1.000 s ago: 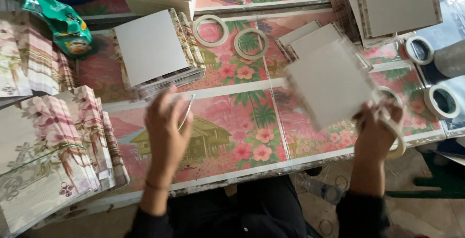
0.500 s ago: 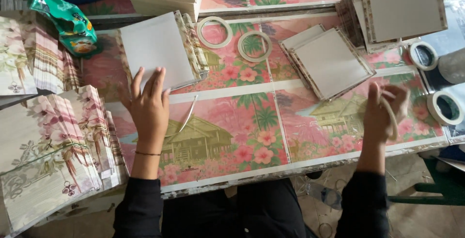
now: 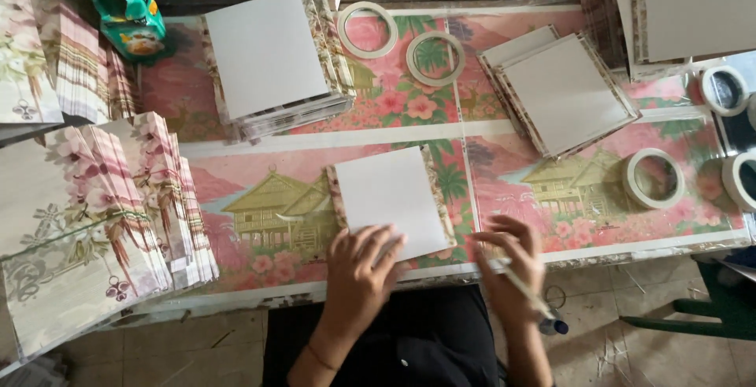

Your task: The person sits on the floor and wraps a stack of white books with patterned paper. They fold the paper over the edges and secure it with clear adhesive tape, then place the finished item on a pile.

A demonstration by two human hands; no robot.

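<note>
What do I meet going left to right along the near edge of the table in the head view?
Fanned stack of floral printed sheets → left hand resting on the white square card → right hand holding a thin stick → roll of tape.

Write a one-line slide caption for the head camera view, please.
Left hand presses on a white card on the flowered table; right hand holds a thin stick beside it.
</note>
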